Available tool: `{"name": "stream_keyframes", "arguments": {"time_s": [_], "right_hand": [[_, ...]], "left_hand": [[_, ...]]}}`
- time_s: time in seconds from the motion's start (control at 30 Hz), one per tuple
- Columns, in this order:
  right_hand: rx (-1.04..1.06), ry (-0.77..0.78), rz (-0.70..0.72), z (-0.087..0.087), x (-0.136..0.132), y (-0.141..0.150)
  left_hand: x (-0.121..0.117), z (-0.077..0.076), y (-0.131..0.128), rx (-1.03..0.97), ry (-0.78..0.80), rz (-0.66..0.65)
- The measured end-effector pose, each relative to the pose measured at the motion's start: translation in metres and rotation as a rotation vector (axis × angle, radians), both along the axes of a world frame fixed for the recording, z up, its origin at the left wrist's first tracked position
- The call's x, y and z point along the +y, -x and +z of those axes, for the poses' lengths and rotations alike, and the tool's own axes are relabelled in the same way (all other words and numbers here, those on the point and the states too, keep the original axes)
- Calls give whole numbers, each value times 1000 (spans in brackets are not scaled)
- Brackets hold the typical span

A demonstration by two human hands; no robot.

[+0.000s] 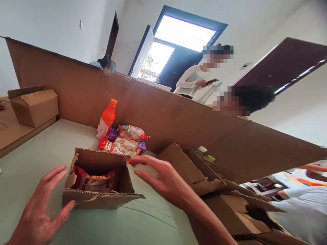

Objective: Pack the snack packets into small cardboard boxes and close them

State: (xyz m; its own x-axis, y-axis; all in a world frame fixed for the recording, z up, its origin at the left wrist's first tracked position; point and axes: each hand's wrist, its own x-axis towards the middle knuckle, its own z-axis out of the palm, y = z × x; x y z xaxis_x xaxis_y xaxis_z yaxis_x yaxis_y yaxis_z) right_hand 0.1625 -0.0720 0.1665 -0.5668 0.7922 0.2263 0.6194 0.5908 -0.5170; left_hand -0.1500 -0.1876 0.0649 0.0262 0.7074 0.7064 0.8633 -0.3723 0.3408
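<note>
A small open cardboard box [102, 200] sits on a pale green tabletop [38, 149], with a red snack packet [92, 182] lying inside. My left hand [38, 214] is spread open beside the box's left wall, thumb near its front corner. My right hand [163, 178] reaches in from the right with fingers stretched out over the box's right rim, holding nothing. Just behind the box lie several snack packets [125, 144] and an orange drink bottle [106, 119] standing upright.
A tall cardboard sheet [166, 115] stands as a wall behind the table. Another open box [196, 170] with bottle caps showing sits to the right, and a closed box [34, 105] at far left. People are beyond the sheet; one standing holds a phone.
</note>
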Motion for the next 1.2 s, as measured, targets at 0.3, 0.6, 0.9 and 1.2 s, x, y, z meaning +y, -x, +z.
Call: {"name": "stream_keyframes", "arguments": {"time_s": [0.3,0.6,0.9,1.2], "right_hand": [[5,132,54,-71,-32,-8],[193,-233,-62,-53,3,6],[4,-179,195,-85,2,20],[103,-239,187,-116,15,14]], "left_hand": [[15,-15,-11,-156,156,-5],[25,-8,-9,-7,34,49],[42,-15,10,-65,248,-179],[40,-11,13,28,384,-386]]}}
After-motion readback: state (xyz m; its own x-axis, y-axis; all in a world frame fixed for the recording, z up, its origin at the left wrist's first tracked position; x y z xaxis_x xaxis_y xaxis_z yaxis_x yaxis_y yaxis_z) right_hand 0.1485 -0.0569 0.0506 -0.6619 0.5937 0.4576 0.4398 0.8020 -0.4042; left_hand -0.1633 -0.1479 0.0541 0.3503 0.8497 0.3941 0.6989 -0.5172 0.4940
